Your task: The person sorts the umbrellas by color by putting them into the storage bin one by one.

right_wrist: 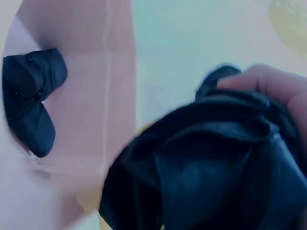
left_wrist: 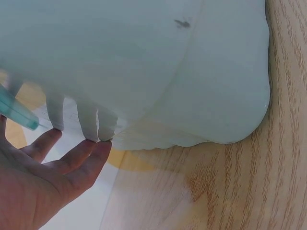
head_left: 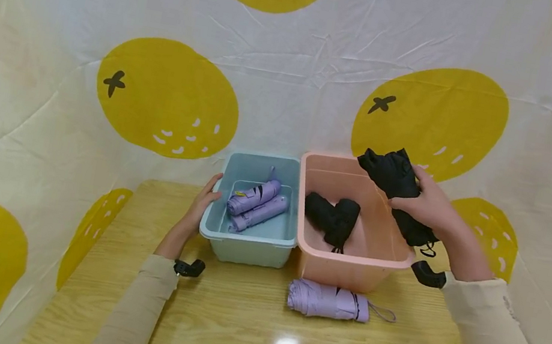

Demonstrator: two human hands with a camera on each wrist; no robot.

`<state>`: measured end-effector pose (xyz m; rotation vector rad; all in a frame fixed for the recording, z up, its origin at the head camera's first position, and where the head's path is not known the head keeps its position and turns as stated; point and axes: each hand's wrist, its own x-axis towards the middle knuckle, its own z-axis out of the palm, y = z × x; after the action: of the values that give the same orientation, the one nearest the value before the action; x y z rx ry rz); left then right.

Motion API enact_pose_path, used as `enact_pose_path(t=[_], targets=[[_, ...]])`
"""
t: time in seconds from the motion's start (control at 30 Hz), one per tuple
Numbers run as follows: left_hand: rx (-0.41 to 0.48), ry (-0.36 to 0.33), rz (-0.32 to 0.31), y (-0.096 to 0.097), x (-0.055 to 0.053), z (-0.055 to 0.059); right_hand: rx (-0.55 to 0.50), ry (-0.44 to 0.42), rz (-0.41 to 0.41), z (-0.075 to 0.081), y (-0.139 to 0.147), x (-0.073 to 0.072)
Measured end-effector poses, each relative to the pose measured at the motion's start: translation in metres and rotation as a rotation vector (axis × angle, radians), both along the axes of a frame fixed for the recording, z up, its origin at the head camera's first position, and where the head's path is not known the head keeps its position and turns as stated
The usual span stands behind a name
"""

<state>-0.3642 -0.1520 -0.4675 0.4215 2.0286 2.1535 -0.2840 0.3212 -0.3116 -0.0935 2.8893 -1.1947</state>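
My right hand (head_left: 426, 206) grips a black folding umbrella (head_left: 391, 173) around its middle, above the right rim of the pink bin (head_left: 349, 258). A dark loop hangs from its lower end, and loose fabric shows at the near end (right_wrist: 206, 167) in the right wrist view. My left hand (head_left: 202, 199) holds the left rim of the light blue bin (head_left: 248, 239), thumb over the edge. Its fingertips (left_wrist: 103, 146) touch the outer wall. Two purple folding umbrellas (head_left: 261, 212) lie in the blue bin, and black folding umbrellas (head_left: 344, 220) lie in the pink one.
Another purple folding umbrella (head_left: 325, 301) with a wrist loop lies on the wooden table (head_left: 218, 320) in front of the pink bin. The bins stand side by side. Behind them hangs a white cloth (head_left: 287, 107) with yellow fruit shapes.
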Motion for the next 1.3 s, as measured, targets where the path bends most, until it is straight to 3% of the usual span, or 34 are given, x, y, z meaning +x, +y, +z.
enact_pose_path(t=[0.23, 0.53, 0.9, 1.1, 1.3], targets=[[0.011, -0.002, -0.011, 0.0, -0.004, -0.003, 0.115, 0.05, -0.017, -0.007, -0.023, -0.021], [0.015, 0.025, 0.015, 0.001, -0.014, -0.021, -0.036, -0.079, 0.058, -0.018, -0.036, -0.047], [-0.001, 0.029, 0.014, 0.001, -0.014, -0.019, -0.063, -0.115, 0.156, -0.015, -0.047, -0.065], [0.004, 0.03, 0.018, 0.0, -0.013, -0.02, 0.044, 0.001, 0.211, -0.027, -0.055, -0.078], [0.003, 0.04, 0.01, -0.001, -0.014, -0.022, 0.194, 0.169, 0.188, -0.04, -0.06, -0.089]])
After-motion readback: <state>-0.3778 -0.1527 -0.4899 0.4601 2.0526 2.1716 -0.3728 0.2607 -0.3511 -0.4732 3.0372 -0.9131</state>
